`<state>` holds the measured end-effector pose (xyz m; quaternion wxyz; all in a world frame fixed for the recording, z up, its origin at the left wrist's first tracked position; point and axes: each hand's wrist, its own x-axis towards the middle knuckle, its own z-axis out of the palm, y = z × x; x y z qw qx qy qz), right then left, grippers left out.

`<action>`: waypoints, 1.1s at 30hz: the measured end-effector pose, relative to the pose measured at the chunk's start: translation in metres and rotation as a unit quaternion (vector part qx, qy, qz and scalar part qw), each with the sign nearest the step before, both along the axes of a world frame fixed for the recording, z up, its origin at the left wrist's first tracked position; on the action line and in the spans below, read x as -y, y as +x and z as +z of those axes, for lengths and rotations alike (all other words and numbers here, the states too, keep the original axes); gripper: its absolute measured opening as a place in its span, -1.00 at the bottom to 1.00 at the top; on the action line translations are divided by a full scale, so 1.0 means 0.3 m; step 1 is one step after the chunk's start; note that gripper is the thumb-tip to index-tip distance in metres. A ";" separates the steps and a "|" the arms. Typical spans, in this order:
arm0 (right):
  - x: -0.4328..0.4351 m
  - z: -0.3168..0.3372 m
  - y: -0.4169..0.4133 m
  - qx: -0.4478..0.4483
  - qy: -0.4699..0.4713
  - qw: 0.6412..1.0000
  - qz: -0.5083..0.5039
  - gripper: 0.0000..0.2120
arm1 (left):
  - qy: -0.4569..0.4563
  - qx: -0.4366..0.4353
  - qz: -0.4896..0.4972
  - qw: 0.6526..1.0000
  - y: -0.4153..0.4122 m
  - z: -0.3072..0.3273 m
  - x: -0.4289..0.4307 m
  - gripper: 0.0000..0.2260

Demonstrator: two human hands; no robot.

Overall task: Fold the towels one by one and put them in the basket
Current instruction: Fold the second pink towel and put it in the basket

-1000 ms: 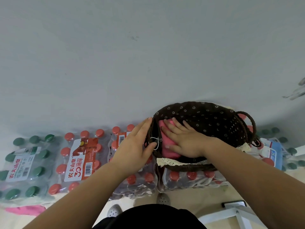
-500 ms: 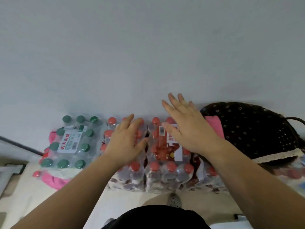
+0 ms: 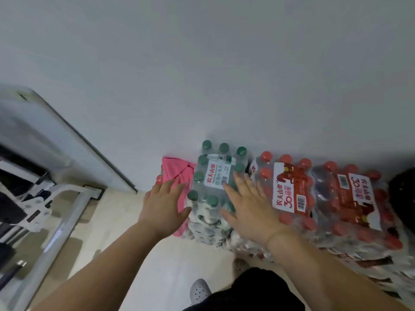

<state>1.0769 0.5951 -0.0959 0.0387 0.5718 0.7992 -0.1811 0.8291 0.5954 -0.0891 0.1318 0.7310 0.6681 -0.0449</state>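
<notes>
A pink towel [image 3: 174, 170] lies crumpled against the wall, just left of a pack of green-capped bottles [image 3: 216, 176], and hangs down the pack's side. My left hand [image 3: 164, 204] hovers over the towel's near part, fingers spread and holding nothing. Over the green-capped pack's right edge my right hand [image 3: 247, 206] is spread flat and empty. The dark basket [image 3: 403, 198] shows only as a sliver at the far right edge; its contents are out of view.
Two shrink-wrapped packs of red-capped bottles [image 3: 289, 187] line the wall to the right. A white metal frame [image 3: 56, 209] and a leaning board [image 3: 74, 135] stand at the left. My grey shoes [image 3: 199, 292] are on the pale floor below.
Both hands left the basket, where the right one pressed a folded pink towel, and swept left. The view swung left, so the basket slid to the right edge.
</notes>
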 end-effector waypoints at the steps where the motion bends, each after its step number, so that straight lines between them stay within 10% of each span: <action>1: -0.011 -0.005 -0.039 -0.001 -0.004 1.000 0.006 -0.24 | -0.005 0.001 0.007 1.000 -0.037 -0.008 -0.007 -0.35; 17: -0.479 -0.141 -0.545 0.053 -0.120 0.975 0.179 -0.29 | -0.093 -0.025 0.073 0.993 -0.425 -0.137 -0.240 -0.39; 33: -0.594 -0.420 -0.862 -0.059 -0.340 0.905 -0.249 -0.33 | -0.183 -0.066 -0.247 0.949 -0.708 -0.327 -0.805 -0.40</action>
